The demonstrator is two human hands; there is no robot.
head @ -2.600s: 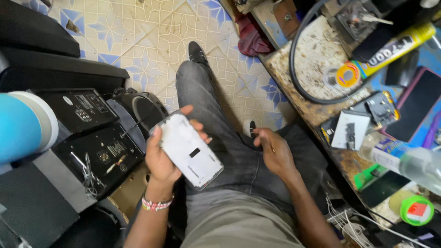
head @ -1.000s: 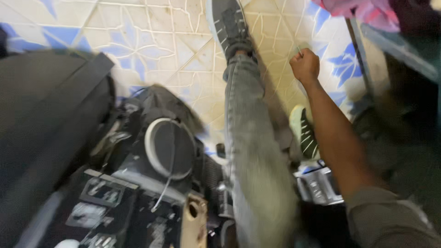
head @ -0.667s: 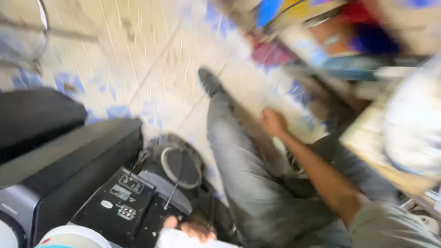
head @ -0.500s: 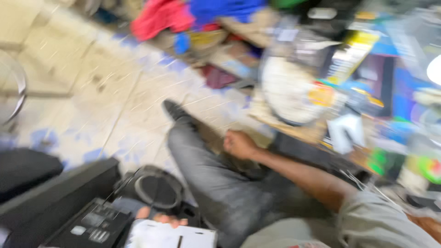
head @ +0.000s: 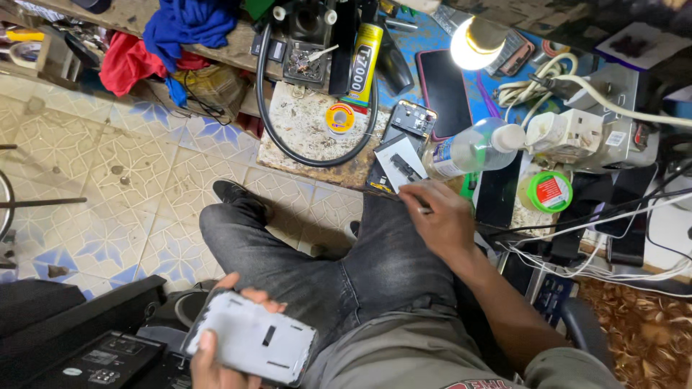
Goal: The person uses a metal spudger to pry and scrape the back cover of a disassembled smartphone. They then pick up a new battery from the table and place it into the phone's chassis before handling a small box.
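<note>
Left hand (head: 216, 353) grips the phone frame (head: 252, 344) low over the left thigh, thumb on its face and fingers curled round the top edge. It sits flat, inner side up, probably so it is ready to work on. Right hand (head: 441, 220) is at the bench edge (head: 317, 173), fingers pinched together on a small dark tool (head: 424, 210); can't tell what kind. Just beside it lie a white part (head: 401, 163), a clear bottle (head: 468, 150) and a green-lidded jar (head: 546, 191), all within reach. Lamp (head: 474, 45) lights the bench.
</note>
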